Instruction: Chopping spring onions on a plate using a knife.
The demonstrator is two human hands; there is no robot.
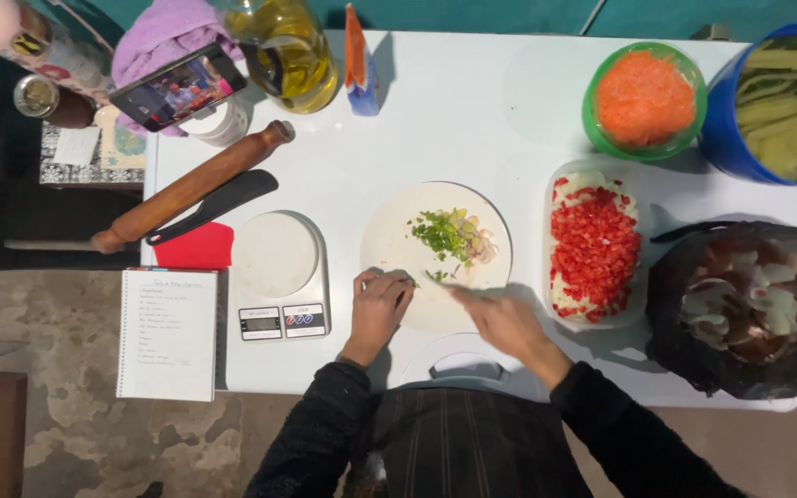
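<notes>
We see our left hand (378, 302) curled with fingertips pressed on a small bunch of green stalks (410, 278) at the near-left edge of the round white cutting board (389, 242), its grip closed on them. Our right hand (507, 323) is blurred; it seems clenched on a knife (466, 293) whose blade lies just beside the stalks, though we cannot tell for sure. A heap of chopped greens and pale slices (454, 235) sits mid-board, leaving bare board all around it. Just left of the board stands a kitchen scale (279, 275); just right, a clear tray of diced red pieces (594, 247). A dark bag of peelings (744, 304) crowds the right corner. The white surface (454, 120) lies open behind the board, up to the green bowl of grated carrot (644, 98).
</notes>
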